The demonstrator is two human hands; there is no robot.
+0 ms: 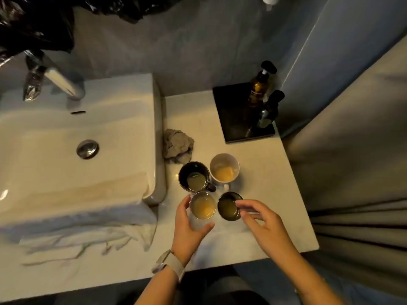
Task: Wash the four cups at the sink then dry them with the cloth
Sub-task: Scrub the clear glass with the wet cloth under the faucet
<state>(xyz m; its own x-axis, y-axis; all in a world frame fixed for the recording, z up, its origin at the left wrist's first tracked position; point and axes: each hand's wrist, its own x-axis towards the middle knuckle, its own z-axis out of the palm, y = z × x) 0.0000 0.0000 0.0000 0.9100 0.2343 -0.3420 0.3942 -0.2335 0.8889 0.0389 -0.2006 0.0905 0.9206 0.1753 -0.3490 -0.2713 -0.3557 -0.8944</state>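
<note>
Nearest the camera, two bare forearms reach over the front edge of the pale table (pixel 253 238); the left wrist wears a light-strapped watch (pixel 168 266). The left hand (pixel 187 225) has its grip wrapped round the near-left cup (pixel 202 205), a clear one holding yellowish liquid, with the thumb on its near side and the fingers round its left side. The right hand (pixel 262 219) hovers at the near-right cup (pixel 229 206), a dark one also holding some liquid; its fingers are loosely curved, the fingertips lie at the cup's right rim, and I cannot tell whether this grip actually closes on the cup.

Just behind these two stand the other pair, so that all four sit in a tight square on the table, right of the sink. The far-left cup (pixel 195 176) is a dark mug with its handle toward the near right, and the far-right cup (pixel 224 169) is a white mug. Both have a little liquid at the bottom.

A crumpled grey cloth (pixel 177 146) lies just behind the mugs, against the sink's right wall. A white towel (pixel 88 236) hangs over the sink's near edge. The white sink (pixel 66 183) fills the left side, with a metal drain plug (pixel 87 149) in its basin and a chrome tap (pixel 63 83) at the back.

Farther back on the right, a black tray (pixel 233 119) carries two dark pump bottles (pixel 262 100).
</note>
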